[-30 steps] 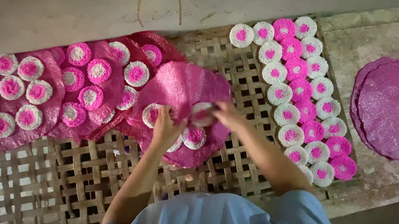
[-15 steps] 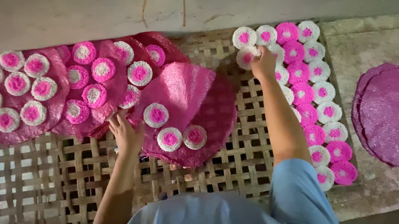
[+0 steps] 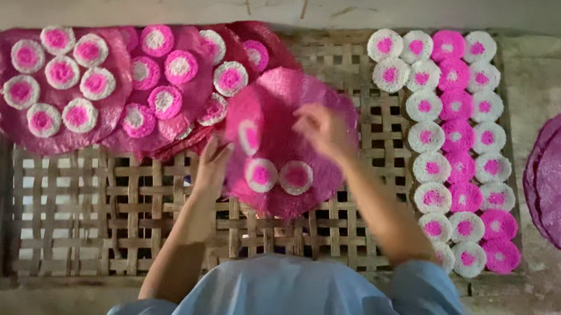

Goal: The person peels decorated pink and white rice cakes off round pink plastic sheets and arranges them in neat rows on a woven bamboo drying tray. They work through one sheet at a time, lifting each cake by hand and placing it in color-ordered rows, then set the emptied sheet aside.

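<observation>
Left hand (image 3: pixel 213 159) rests spread at edge of pink sheet (image 3: pixel 281 99). Right hand (image 3: pixel 321 128) blurred above sheet; grip cannot be told. Three discs (image 3: pixel 260 174) on sheet.

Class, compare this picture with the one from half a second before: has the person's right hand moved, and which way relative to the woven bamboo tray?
Yes. The right hand has moved from the small discs at the tray's right end back left, over the big pink sheet mid-tray.
</observation>
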